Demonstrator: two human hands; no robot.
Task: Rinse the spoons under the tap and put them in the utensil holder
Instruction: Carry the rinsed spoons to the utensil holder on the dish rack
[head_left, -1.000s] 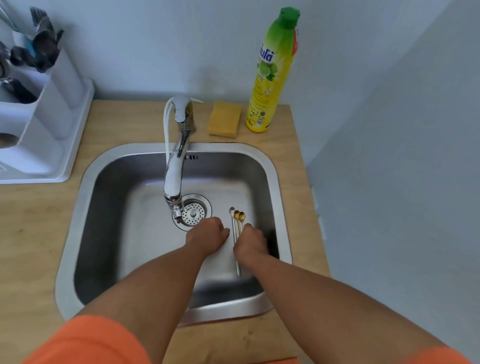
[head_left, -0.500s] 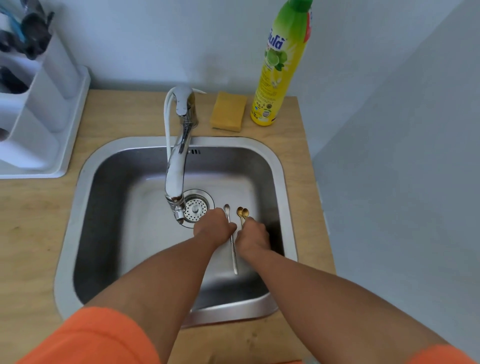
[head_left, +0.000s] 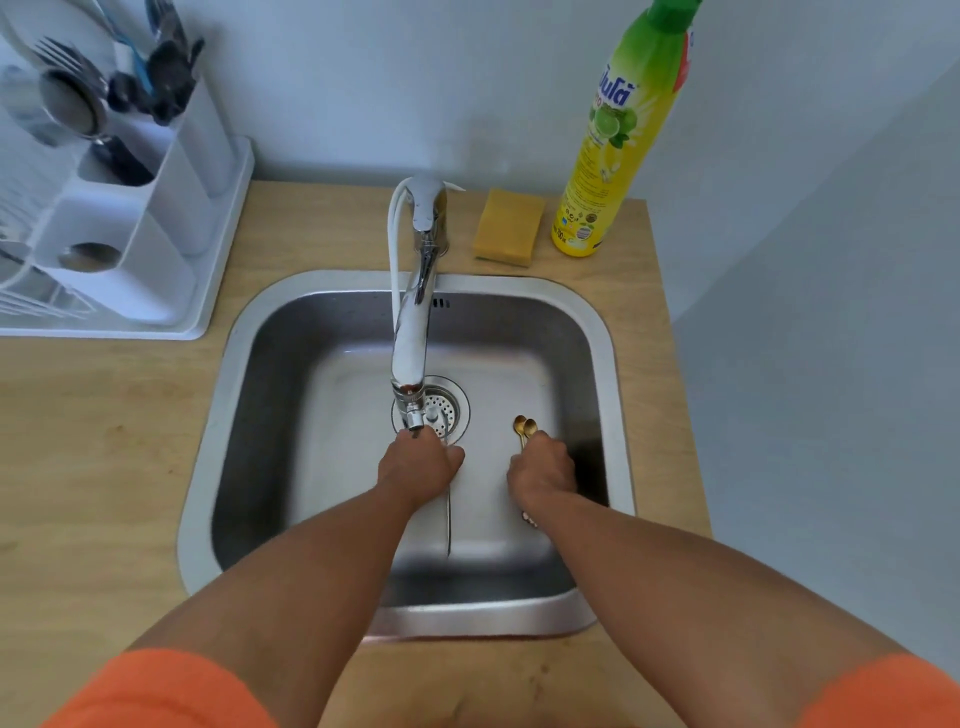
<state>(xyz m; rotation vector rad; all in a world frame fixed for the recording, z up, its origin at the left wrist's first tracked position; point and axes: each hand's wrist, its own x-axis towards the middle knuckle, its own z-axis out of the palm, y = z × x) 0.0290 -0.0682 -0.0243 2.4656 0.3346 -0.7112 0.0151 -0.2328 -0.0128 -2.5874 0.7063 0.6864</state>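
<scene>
Hands (head_left: 420, 465) (head_left: 542, 470) apart (mid-basin), spoons (head_left: 524, 429) gripped

Two bare forearms come in from the bottom edge, each topped by a short, bright orange sleeve (head_left: 166, 691) that ends above the elbow; the second sleeve (head_left: 883, 691) shows at the bottom corner on the person's right. The sleeve cloth looks plain and smooth, with no print, stripe or logo on the parts in view, and its hems are soft and slightly blurred. The left hand (head_left: 418, 467) and the right hand (head_left: 543, 470) are uncovered, and no ring, watch or band shows on the wrists or on the fingers turned toward the camera.
</scene>
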